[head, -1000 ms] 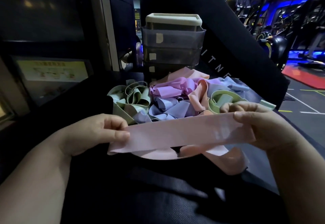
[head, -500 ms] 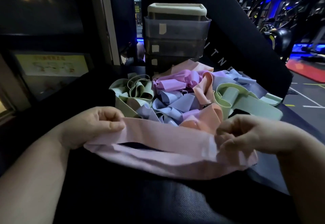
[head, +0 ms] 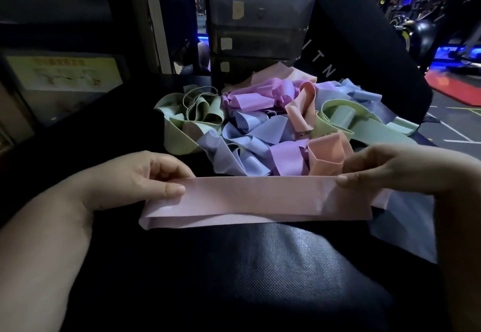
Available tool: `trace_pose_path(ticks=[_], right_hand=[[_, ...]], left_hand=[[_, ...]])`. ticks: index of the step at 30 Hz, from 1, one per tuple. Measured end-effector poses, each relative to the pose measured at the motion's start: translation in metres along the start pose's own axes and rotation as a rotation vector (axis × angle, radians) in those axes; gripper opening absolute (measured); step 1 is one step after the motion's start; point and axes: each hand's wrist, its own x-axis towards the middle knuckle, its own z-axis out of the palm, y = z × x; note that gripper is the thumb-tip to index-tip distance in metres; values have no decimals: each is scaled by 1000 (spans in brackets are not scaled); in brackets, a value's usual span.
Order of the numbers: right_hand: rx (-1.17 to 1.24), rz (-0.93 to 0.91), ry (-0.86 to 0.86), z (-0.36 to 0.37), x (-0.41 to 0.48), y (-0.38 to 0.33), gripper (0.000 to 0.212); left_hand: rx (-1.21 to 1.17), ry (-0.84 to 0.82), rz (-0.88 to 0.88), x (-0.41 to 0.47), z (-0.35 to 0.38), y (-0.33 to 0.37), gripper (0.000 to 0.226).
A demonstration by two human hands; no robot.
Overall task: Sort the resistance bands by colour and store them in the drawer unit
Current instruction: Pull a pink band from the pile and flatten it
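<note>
A pale pink resistance band lies stretched flat across the dark padded surface in front of me. My left hand pinches its left end and my right hand pinches its right end. Just behind it sits a tangled pile of bands in green, blue, purple and peach. Behind the pile stands a grey translucent drawer unit with three shut drawers and a cream top.
The dark padded bench surface fills the foreground. A black padded backrest rises behind the pile on the right. Gym machines and a red floor mat lie far right; a yellow poster hangs at left.
The pink band went from slack and bunched to pulled straight and flat between both hands. My right hand moved right and up along the band's end.
</note>
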Motion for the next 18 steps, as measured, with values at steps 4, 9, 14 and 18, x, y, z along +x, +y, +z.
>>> trace_pose_path(ticks=[4, 9, 14, 18], right_hand=[[23, -16, -31, -8, -5, 4, 70], [-59, 47, -114, -4, -5, 1, 66], [-265, 94, -84, 2, 2, 3, 71], [-258, 58, -100, -1, 3, 1, 41]], left_hand=[[-91, -10, 39, -3, -4, 1, 61], [17, -51, -20, -5, -3, 1, 44], [128, 29, -43, -3, -2, -4, 31], [153, 17, -32, -6, -4, -1, 57]])
